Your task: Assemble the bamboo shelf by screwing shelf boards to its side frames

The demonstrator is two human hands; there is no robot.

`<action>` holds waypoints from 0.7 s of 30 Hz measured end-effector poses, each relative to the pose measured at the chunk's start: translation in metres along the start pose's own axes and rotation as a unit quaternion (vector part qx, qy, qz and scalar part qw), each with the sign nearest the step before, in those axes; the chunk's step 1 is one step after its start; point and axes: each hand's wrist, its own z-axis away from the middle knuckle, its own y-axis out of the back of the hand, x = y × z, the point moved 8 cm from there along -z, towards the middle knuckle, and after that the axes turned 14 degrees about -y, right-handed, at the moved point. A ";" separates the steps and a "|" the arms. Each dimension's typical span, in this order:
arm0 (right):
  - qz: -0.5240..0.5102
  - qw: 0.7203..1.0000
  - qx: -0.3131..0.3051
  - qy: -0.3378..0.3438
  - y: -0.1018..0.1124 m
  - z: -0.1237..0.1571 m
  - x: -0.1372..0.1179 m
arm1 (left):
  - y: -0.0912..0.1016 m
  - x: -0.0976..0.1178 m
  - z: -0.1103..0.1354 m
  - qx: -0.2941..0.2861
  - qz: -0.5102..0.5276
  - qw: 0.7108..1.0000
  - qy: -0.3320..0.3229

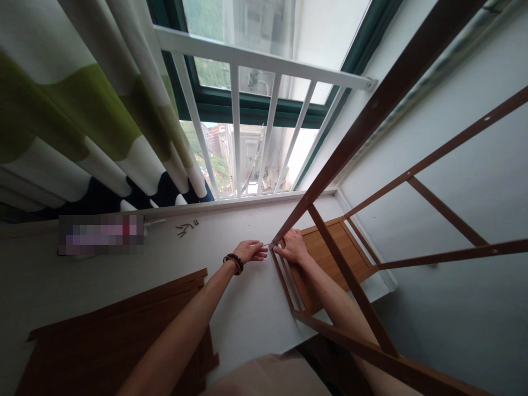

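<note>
One rod [267,245] in half-curled left hand [250,251]

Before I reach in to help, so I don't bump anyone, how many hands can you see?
2. The left hand holds a thin tool at a corner of the wooden frame; the right hand is on that same corner. No other hand shows.

White, green and navy curtain [103,104] hangs left of a white railing [264,58]. Green-framed window [253,114] behind; foliage [208,22], buildings [215,138] outside. Blurred pinkish item [103,234] near the curtain.
</note>
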 end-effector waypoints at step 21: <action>0.021 1.000 0.011 0.001 -0.001 0.000 0.001 | -0.001 0.007 0.009 0.016 -0.019 0.998 -0.050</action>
